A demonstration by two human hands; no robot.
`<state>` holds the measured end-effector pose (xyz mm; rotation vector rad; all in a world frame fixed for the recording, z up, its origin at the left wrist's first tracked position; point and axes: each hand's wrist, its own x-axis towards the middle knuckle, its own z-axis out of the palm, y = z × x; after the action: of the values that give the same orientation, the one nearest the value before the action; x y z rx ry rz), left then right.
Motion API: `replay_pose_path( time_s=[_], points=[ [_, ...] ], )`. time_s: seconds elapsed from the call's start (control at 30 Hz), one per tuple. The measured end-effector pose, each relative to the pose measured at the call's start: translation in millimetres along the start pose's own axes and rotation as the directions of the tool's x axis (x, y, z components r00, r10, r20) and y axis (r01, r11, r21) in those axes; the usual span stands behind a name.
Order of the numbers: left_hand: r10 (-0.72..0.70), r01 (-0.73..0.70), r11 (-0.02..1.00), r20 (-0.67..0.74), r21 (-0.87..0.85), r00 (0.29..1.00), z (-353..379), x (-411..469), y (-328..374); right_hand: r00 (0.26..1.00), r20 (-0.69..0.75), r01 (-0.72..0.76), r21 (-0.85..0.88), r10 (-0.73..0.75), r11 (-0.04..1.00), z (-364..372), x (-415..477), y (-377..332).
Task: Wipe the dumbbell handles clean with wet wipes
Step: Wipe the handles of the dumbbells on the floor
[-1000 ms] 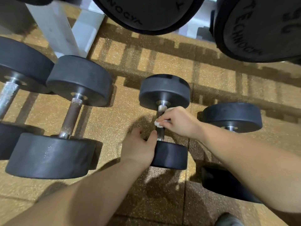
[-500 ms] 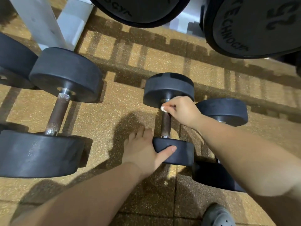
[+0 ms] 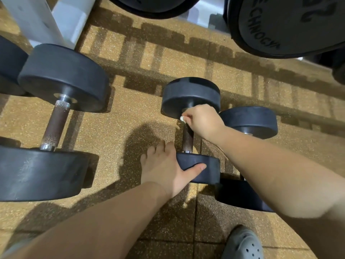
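Note:
A small black dumbbell (image 3: 190, 94) lies on the floor in the middle, its dark handle (image 3: 187, 140) running toward me. My right hand (image 3: 202, 120) grips the far end of that handle through a white wet wipe (image 3: 182, 118), of which only a corner shows. My left hand (image 3: 166, 166) rests on the dumbbell's near head (image 3: 207, 171), thumb lying across its top and fingers straight down its left side.
A larger dumbbell (image 3: 63, 77) with a brown handle lies to the left, another black dumbbell (image 3: 250, 120) to the right under my right arm. Big weight plates (image 3: 283, 25) and a white rack leg (image 3: 44, 17) stand at the back. A grey shoe (image 3: 244, 243) is at bottom right.
My right hand slid the wipe from the middle of the handle up to its far end. My left hand shifted from beside the near head to resting on it.

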<state>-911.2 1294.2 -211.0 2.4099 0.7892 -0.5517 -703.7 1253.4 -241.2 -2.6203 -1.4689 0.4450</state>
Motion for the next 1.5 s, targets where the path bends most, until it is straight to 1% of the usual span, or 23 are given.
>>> replay_pose_path(
  time_s=[0.07, 0.17, 0.2, 0.27, 0.33, 0.4, 0.43, 0.5, 0.57, 0.6, 0.67, 0.73, 0.8, 0.87, 0.97, 1.07, 1.1, 1.2, 1.27, 1.33, 1.37, 1.43, 1.5],
  points=[
    [0.007, -0.007, 1.000, -0.003, 0.008, 1.000, 0, 0, 0, 0.989, 0.108, 0.096, 0.049, -0.100, 0.994, 0, -13, -4],
    [0.014, -0.013, 1.000, -0.013, 0.020, 1.000, 0, 1, 0, 0.899, 0.384, 0.177, 0.125, -0.213, 0.976, -13, -25, -11],
    [0.017, -0.016, 0.999, -0.020, 0.032, 1.000, 0, 1, 0, 0.882, 0.412, 0.196, 0.125, -0.231, 0.973, -16, -21, -13],
    [0.032, -0.030, 0.998, -0.042, 0.060, 0.999, 0, 1, 0, 0.916, 0.335, 0.213, 0.055, -0.219, 0.975, -13, -6, -11],
    [0.045, -0.042, 0.996, -0.045, 0.074, 0.998, 0, 2, 0, 0.976, 0.194, 0.105, -0.041, -0.096, 0.994, -10, 7, -5],
    [0.047, -0.044, 0.996, -0.036, 0.078, 0.998, 0, 3, -2, 0.997, 0.072, 0.017, -0.006, -0.017, 1.000, -6, 7, 2],
    [0.048, -0.045, 0.996, -0.035, 0.079, 0.998, 1, 3, -2, 0.998, 0.064, 0.025, 0.049, -0.028, 0.998, -6, 1, 3],
    [0.046, -0.043, 0.996, -0.035, 0.083, 0.998, 1, 4, -5, 0.974, 0.203, 0.064, 0.187, -0.102, 0.980, -8, -19, 1],
    [0.045, -0.042, 0.996, -0.044, 0.082, 0.998, 1, 4, -7, 0.883, 0.442, 0.029, 0.288, -0.160, 0.957, -12, -38, -6],
    [0.051, -0.047, 0.995, -0.051, 0.083, 0.997, 1, 4, -9, 0.853, 0.491, 0.020, 0.309, -0.178, 0.951, -13, -42, -7],
    [0.072, -0.065, 0.993, -0.066, 0.099, 0.995, 0, 5, -12, 0.902, 0.384, 0.079, 0.305, -0.199, 0.949, -8, -37, -8],
    [0.087, -0.079, 0.992, -0.076, 0.103, 0.993, 0, 5, -16, 0.972, 0.149, 0.141, 0.257, -0.183, 0.956, 0, -23, -7],
    [0.085, -0.079, 0.994, -0.074, 0.079, 0.994, 0, 6, -21, 0.998, -0.015, 0.062, 0.231, -0.061, 0.971, 7, -10, -4],
    [0.081, -0.078, 0.996, -0.072, 0.042, 0.994, 1, 8, -25, 0.994, -0.078, -0.057, 0.265, 0.080, 0.963, 12, -9, -1],
    [0.084, -0.086, 0.996, -0.064, -0.028, 0.994, 3, 10, -37, 0.998, -0.059, 0.015, 0.305, 0.003, 0.952, 15, -26, -5],
    [0.095, -0.098, 0.993, -0.051, -0.061, 0.994, 0, 10, -50, 0.969, 0.221, 0.011, 0.416, -0.113, 0.909, 15, -40, -9],
    [0.102, -0.105, 0.993, -0.053, -0.051, 0.993, -2, 10, -54, 0.962, 0.239, 0.018, 0.425, -0.131, 0.905, 15, -38, -9],
    [0.113, -0.119, 0.992, -0.110, -0.045, 0.988, -8, 7, -62, 0.998, 0.011, 0.050, 0.408, -0.059, 0.912, 20, -22, -13],
    [0.086, -0.114, 0.983, -0.193, -0.141, 0.978, -13, 5, -54, 0.986, -0.122, -0.045, 0.452, 0.112, 0.891, 26, -12, -18],
    [0.023, -0.092, 0.964, -0.266, -0.248, 0.964, -16, 5, -34, 0.953, -0.158, -0.147, 0.511, 0.260, 0.847, 33, -9, -21],
    [-0.019, -0.062, 0.957, -0.275, -0.283, 0.961, -16, 6, -22, 0.949, -0.169, -0.145, 0.517, 0.266, 0.844, 35, -12, -22],
    [-0.073, -0.006, 0.955, -0.254, -0.297, 0.965, -12, 6, -7, 0.977, -0.138, -0.069, 0.508, 0.160, 0.859, 40, -20, -20],
    [-0.064, 0.000, 0.964, -0.230, -0.267, 0.971, -7, 6, -7, 1.000, -0.004, -0.020, 0.555, 0.027, 0.832, 40, -29, -18]
  ],
)
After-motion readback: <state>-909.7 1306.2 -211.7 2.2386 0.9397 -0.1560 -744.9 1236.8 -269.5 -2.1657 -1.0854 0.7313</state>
